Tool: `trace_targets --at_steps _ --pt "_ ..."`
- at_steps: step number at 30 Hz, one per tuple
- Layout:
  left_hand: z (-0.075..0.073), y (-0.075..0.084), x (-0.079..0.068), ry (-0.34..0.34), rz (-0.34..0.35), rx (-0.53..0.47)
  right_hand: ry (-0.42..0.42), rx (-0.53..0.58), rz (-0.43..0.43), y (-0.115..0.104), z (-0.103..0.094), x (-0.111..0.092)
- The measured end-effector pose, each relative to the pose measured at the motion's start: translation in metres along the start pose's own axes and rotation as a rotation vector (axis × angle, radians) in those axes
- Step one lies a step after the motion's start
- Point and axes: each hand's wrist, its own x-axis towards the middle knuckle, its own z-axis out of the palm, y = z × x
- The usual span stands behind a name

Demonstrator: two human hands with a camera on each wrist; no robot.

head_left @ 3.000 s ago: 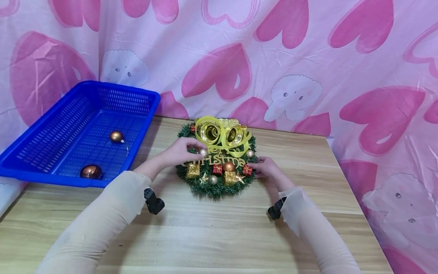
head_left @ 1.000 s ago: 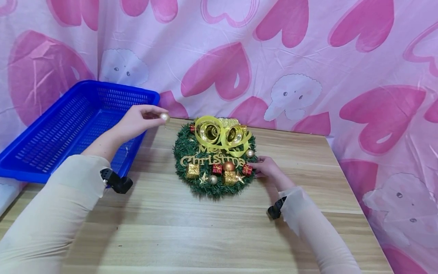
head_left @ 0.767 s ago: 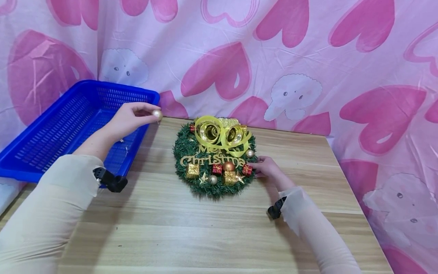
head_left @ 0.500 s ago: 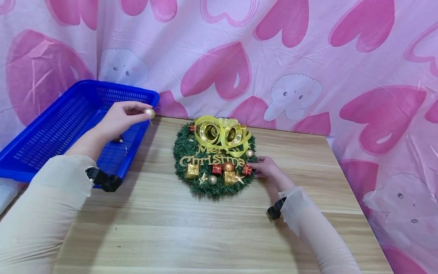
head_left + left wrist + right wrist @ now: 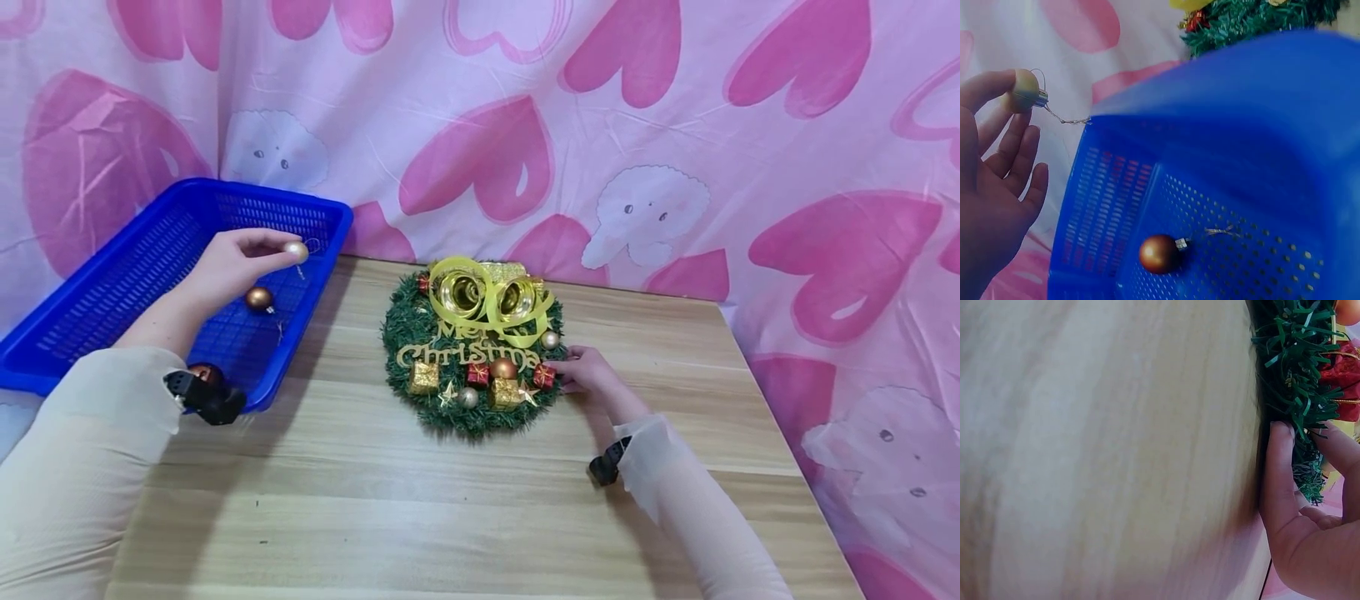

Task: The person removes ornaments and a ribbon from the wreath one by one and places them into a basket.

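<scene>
My left hand (image 5: 232,262) pinches a small pale gold Christmas bauble (image 5: 297,252) between thumb and fingertips, over the blue plastic basket (image 5: 341,225). A thin wire hangs from the bauble's cap (image 5: 1042,98), clearest in the left wrist view. Inside the basket lie a matte copper bauble (image 5: 258,299) and a darker shiny one (image 5: 205,373), partly hidden by the wrist camera. My right hand (image 5: 596,375) grips the right edge of a green Christmas wreath (image 5: 468,421), thumb and fingers around its greenery in the right wrist view.
The wreath lies flat on the wooden table (image 5: 420,517), bearing two gold bells (image 5: 461,293) with yellow ribbon, Merry Christmas lettering, small gift boxes, stars and baubles. A pink heart-patterned cloth (image 5: 480,158) hangs behind. The basket's raised walls stand at the left.
My left hand has carried the pale gold bauble away from the wreath, leftward to over the basket. The right hand stays at the wreath's edge.
</scene>
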Motion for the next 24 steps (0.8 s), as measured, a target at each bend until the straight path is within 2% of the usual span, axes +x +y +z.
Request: trace_targets --at_steps 7,16,24 --pt "-0.004 -0.011 0.001 -0.027 -0.077 0.083 -0.002 -0.002 -0.009 0.002 0.000 0.001" --pt "-0.005 -0.023 0.003 -0.168 -0.123 0.228 0.018 -0.008 -0.019 0.002 -0.001 0.001" --pt "-0.006 -0.027 0.003 -0.200 -0.151 0.236 0.018 -0.007 -0.019 0.002 -0.001 0.001"
